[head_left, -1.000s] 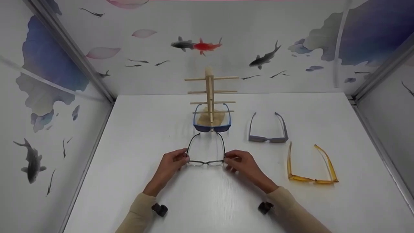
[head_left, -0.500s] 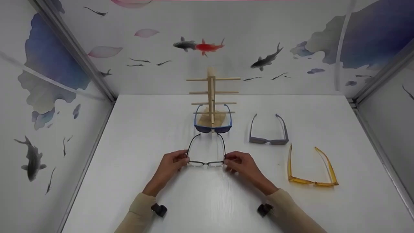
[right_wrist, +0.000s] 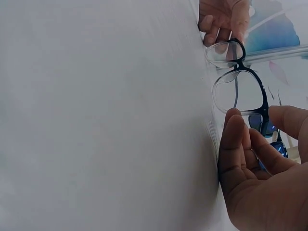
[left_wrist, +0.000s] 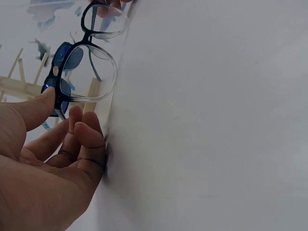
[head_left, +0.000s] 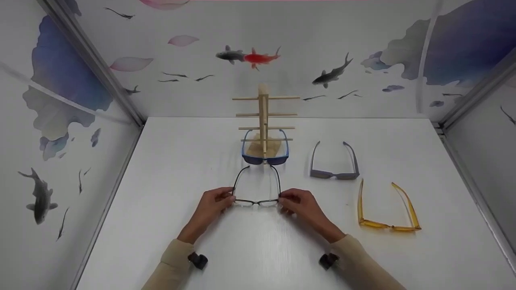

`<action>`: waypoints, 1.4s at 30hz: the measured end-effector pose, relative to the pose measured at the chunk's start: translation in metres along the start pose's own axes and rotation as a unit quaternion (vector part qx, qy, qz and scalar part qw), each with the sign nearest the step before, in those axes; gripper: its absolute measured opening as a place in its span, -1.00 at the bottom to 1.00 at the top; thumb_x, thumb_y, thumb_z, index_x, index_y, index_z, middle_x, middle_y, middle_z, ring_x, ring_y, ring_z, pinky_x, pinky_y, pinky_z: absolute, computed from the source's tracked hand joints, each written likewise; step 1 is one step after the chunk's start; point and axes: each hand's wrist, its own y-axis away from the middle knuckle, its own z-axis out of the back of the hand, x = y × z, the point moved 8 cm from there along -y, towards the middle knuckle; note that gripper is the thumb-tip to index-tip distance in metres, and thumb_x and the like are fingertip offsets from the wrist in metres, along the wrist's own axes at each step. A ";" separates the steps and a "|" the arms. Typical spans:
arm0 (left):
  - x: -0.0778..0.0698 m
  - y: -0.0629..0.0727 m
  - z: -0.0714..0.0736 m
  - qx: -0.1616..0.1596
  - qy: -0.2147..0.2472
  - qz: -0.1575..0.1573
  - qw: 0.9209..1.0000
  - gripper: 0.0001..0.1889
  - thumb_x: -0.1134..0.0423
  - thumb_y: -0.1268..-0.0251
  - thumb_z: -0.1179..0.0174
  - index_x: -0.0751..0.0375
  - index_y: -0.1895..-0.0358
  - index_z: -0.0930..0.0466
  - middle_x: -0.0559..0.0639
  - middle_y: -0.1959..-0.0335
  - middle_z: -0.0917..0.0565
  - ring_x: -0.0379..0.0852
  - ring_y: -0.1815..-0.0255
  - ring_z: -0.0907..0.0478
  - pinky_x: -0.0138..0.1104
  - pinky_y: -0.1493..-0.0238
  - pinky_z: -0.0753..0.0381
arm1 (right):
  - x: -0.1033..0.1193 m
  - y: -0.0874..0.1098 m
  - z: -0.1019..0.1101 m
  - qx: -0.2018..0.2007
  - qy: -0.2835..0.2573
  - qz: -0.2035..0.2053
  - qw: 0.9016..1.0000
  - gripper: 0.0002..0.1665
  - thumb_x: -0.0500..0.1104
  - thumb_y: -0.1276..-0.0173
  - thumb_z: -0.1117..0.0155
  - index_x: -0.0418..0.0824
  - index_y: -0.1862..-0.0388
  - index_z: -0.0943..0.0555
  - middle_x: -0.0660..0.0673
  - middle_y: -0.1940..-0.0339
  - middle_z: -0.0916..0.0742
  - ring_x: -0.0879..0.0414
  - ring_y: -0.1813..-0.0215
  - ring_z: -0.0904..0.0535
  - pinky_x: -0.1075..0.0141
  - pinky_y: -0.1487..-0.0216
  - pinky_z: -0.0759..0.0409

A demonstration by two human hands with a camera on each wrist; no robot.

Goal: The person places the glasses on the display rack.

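Observation:
A pair of eyeglasses, dark along the top and clear below the lenses, stands with temples unfolded in front of the wooden rack. My left hand pinches its left hinge corner between thumb and fingers. At the opposite hinge corner my right hand pinches it the same way. Both wrist views show the lens rims between the hands, with the lower fingers close to the white tabletop. Just beyond the temple tips, blue sunglasses sit on the lowest peg of the rack.
Grey sunglasses lie unfolded to the right of the rack. Nearer on the right are yellow-framed glasses, also unfolded. Printed panels wall in the white table at the back and sides. The rack's higher pegs carry no glasses.
The head view has shifted very slightly. Both hands keep their grip on the eyeglasses, which stay in the same spot.

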 end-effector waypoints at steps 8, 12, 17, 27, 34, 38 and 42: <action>0.003 0.006 0.000 0.005 0.000 0.002 1.000 -0.55 0.25 -0.60 -0.37 0.40 -0.40 -0.65 0.10 0.07 -0.74 -0.05 0.19 -0.61 -0.37 0.21 -0.62 | 0.002 0.003 -0.005 0.006 -0.022 0.004 1.000 -0.66 -0.14 -0.66 -0.38 -0.38 -0.17 -0.74 -0.31 0.10 -0.83 -0.08 0.15 -0.76 0.31 0.15 -0.74; 0.003 0.012 -0.002 0.012 0.003 0.005 1.000 -0.54 0.25 -0.60 -0.38 0.42 -0.41 -0.63 0.11 0.06 -0.74 -0.05 0.18 -0.62 -0.38 0.21 -0.61 | 0.002 0.007 -0.007 0.014 -0.037 0.012 0.999 -0.69 -0.17 -0.65 -0.38 -0.40 -0.14 -0.75 -0.36 0.12 -0.82 -0.10 0.17 -0.78 0.28 0.15 -0.78; 0.004 0.018 -0.004 0.017 0.010 0.010 1.000 -0.52 0.26 -0.60 -0.38 0.43 -0.43 -0.61 0.13 0.07 -0.73 -0.04 0.20 -0.62 -0.37 0.25 -0.60 | 0.002 0.015 -0.010 0.024 -0.039 0.014 0.999 -0.69 -0.19 -0.66 -0.37 -0.42 -0.16 -0.73 -0.37 0.12 -0.82 -0.13 0.15 -0.79 0.24 0.12 -0.81; -0.001 0.030 -0.011 0.029 0.009 -0.003 1.000 -0.52 0.29 -0.59 -0.37 0.40 -0.45 -0.60 0.07 0.12 -0.73 -0.03 0.22 -0.61 -0.37 0.26 -0.60 | 0.004 0.033 -0.010 0.016 -0.016 0.034 0.999 -0.68 -0.23 -0.67 -0.33 -0.46 -0.20 -0.70 -0.34 0.11 -0.83 -0.17 0.15 -0.80 0.24 0.14 -0.80; -0.015 0.036 -0.015 0.033 0.009 -0.016 0.999 -0.50 0.28 -0.59 -0.38 0.41 -0.45 -0.58 0.17 0.11 -0.74 0.09 0.19 -0.66 -0.36 0.27 -0.61 | 0.011 0.040 -0.003 -0.003 0.002 0.038 0.999 -0.71 -0.26 -0.66 -0.33 -0.44 -0.20 -0.71 -0.33 0.10 -0.83 -0.12 0.17 -0.81 0.24 0.14 -0.80; -0.023 0.037 -0.017 0.033 0.010 -0.016 0.999 -0.50 0.27 -0.59 -0.38 0.40 -0.46 -0.59 0.18 0.11 -0.73 0.15 0.18 -0.66 -0.37 0.27 -0.60 | 0.017 0.042 0.001 -0.009 0.008 0.044 0.999 -0.69 -0.24 -0.66 -0.35 -0.45 -0.20 -0.71 -0.36 0.11 -0.82 -0.06 0.18 -0.80 0.26 0.16 -0.79; -0.028 0.038 -0.018 0.035 0.018 -0.024 0.999 -0.49 0.28 -0.59 -0.38 0.43 -0.46 -0.57 0.21 0.12 -0.72 0.20 0.16 -0.67 -0.39 0.27 -0.60 | 0.022 0.044 0.005 -0.011 0.005 0.048 0.999 -0.65 -0.20 -0.66 -0.36 -0.46 -0.21 -0.70 -0.41 0.06 -0.80 -0.02 0.17 -0.80 0.29 0.16 -0.77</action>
